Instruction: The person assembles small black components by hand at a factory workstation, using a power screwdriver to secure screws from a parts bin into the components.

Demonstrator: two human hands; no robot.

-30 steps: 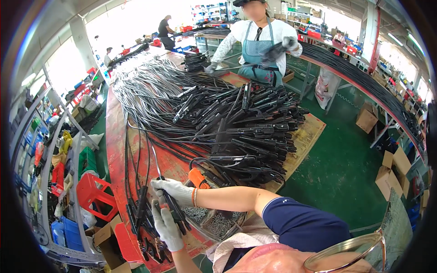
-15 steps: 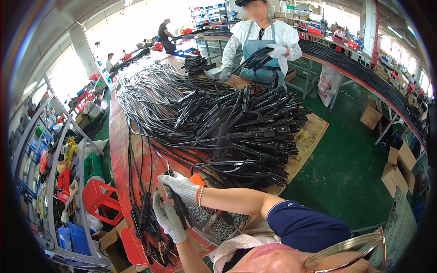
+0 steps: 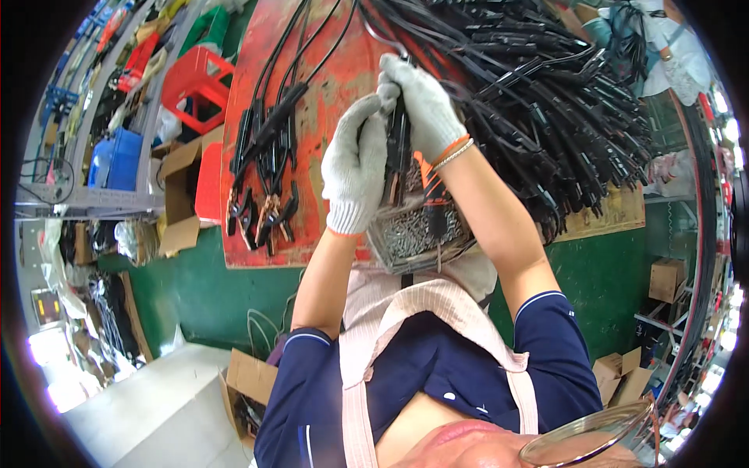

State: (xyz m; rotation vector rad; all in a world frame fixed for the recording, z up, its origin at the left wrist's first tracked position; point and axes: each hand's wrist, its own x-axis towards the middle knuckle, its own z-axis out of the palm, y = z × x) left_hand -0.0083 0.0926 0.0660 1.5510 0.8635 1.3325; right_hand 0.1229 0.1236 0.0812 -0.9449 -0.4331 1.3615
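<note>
Between my gloved hands stands a long black electrode holder (image 3: 399, 144), a cable running out of its top end. My right hand (image 3: 425, 105) is closed round its upper part, fingertips near the cable. Along its left side curls my left hand (image 3: 355, 160), its fingertips meeting the right ones; the palm side is partly hidden. Below the holder sits a clear tray of small screws (image 3: 402, 234). An orange and black power screwdriver (image 3: 435, 199) lies over the tray, beside my right wrist. To the left rest several black electrode holders (image 3: 269, 140) with copper-coloured jaws.
A large heap of black holders and cables (image 3: 538, 117) covers the right of the worn red table (image 3: 328, 47). A red stool (image 3: 199, 86), a cardboard box (image 3: 183, 187) and a loaded shelf rack (image 3: 144, 175) stand at the left. A person's white sleeve (image 3: 683, 54) shows at upper right.
The view has tilted down and turned, so my torso and the floor now show. My left hand has come closer round the electrode holder, fingertips against the right hand, which keeps its grip.
</note>
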